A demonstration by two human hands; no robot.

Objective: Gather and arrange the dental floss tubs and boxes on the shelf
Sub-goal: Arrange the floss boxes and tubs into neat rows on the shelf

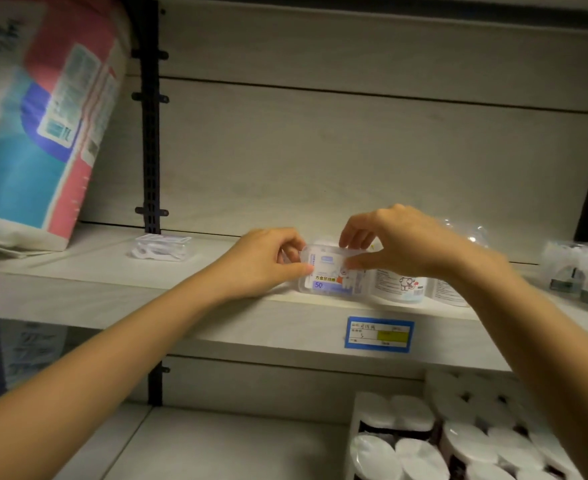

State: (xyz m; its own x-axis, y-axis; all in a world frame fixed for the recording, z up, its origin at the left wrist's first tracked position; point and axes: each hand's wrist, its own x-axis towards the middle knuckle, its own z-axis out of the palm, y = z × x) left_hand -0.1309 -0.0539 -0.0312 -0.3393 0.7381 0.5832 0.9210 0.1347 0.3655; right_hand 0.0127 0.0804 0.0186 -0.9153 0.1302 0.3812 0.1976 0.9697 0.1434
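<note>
While on shelf point(216, 317), box point(327, 277) between hands point(268, 261) point(400, 237)

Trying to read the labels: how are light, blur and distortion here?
Head view: dim light; the big pack far left is blurred; the floss box is sharp enough to read its large print; the price tag handwriting is soft; the shelf edge bows.

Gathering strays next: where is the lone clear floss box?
Head view, left on the middle shelf: the clear floss box lies by the black upright, right of the large soft pack.
</note>
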